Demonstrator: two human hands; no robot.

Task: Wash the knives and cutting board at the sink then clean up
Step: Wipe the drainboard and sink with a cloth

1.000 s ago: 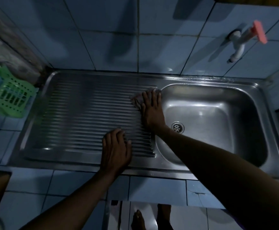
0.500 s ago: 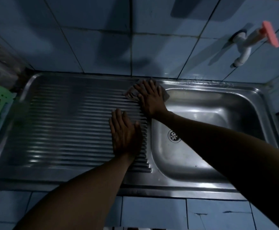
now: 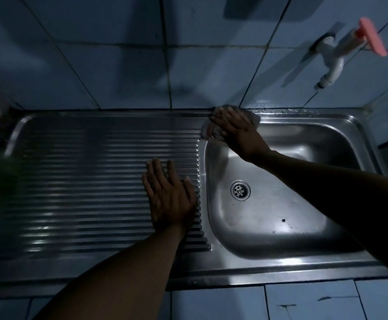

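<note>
with no knives or cutting board in view, this looks like clean-up: right hand [image 3: 235, 130] presses a cloth [image 3: 253, 118] flat-fingered at the sink [image 3: 303, 262] rim; left hand [image 3: 168, 197] rests open on the drainboard [image 3: 84, 181]. next, probably wipe along the rim.

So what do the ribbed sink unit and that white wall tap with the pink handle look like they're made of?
The ribbed sink unit looks like stainless steel with a brushed sheen: grey metal with streaky light reflections. The white wall tap with the pink handle appears to be plastic, matte and opaque, though the dim light leaves this uncertain.
</note>
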